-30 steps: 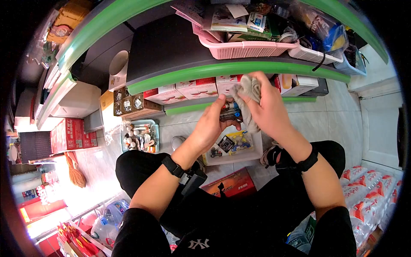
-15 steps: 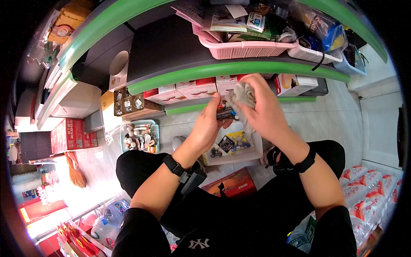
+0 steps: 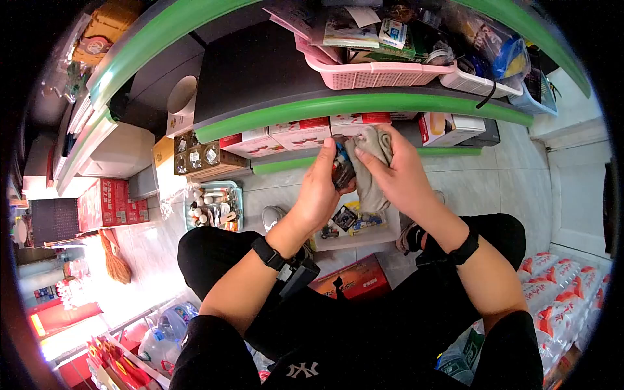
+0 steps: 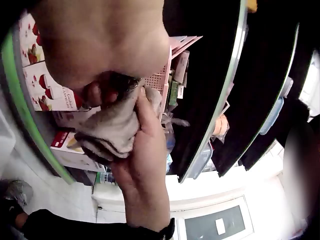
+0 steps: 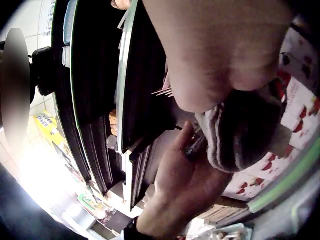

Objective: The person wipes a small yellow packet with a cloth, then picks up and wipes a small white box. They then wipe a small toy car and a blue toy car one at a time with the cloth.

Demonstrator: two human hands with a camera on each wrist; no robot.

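Observation:
My left hand (image 3: 315,195) grips a small see-through pack (image 3: 342,170) with dark, red and blue parts, its thumb along the near side. A grey cloth (image 3: 372,185) bunches in my right hand (image 3: 406,174), the thumb pressing it at the pack's edge. In the left wrist view the cloth (image 4: 114,127) hangs in folds between both hands and covers much of the pack. Folds of the cloth (image 5: 216,142) also hide most of it in the right wrist view. Below the hands, a white tray (image 3: 351,243) on the floor holds a few small packaged items.
A green-edged shelf (image 3: 364,104) runs just beyond the hands, bearing a pink basket (image 3: 383,77) of goods. Boxes (image 3: 300,135) stand beneath it. On the left sits a teal basket (image 3: 240,198) of small bottles. A red box (image 3: 357,279) lies between the legs.
The right hand has moved slightly down with the cloth, which now hangs open beside the pack. The pack has turned in the left hand, its face now more toward the cloth.

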